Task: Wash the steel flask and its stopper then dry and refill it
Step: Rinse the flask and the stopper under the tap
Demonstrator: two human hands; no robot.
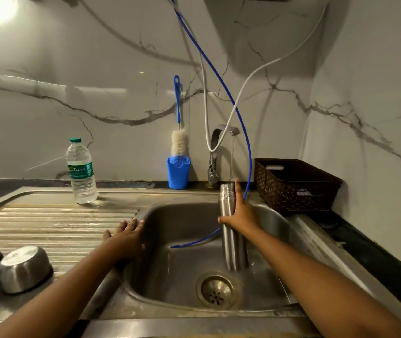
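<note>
While water falls in a thin stream (231,159) from the curved steel tap (215,154) behind the stainless-steel sink basin (175,215), the tall cylindrical steel flask (233,250) stands upright inside the basin, towards its right side, with its open threaded mouth directly under the stream. The right hand (239,213) grips the flask around its upper body: the thumb wraps across the front and the index finger lies straight up along the neck. Whether the flask's base rests on the basin floor cannot be told. The left hand (126,237) lies palm down with straight fingers on the basin's left rim and holds nothing. A round perforated drain strainer (216,290) sits in the basin floor, in front of the flask. A thin blue tube (219,79) hangs from above and ends inside the basin, left of the flask; a white hose (243,86) loops down beside the tap. Behind the basin, left of the tap, a blue-handled bottle brush with white bristles (178,140) stands in a blue plastic holder (178,173). On the ribbed steel drainboard (60,223) left of the basin stand a clear plastic water bottle with a green cap (81,172) and, nearer the camera, an upturned steel bowl (25,268). Right of the basin sits a dark brown woven plastic basket (297,186).
</note>
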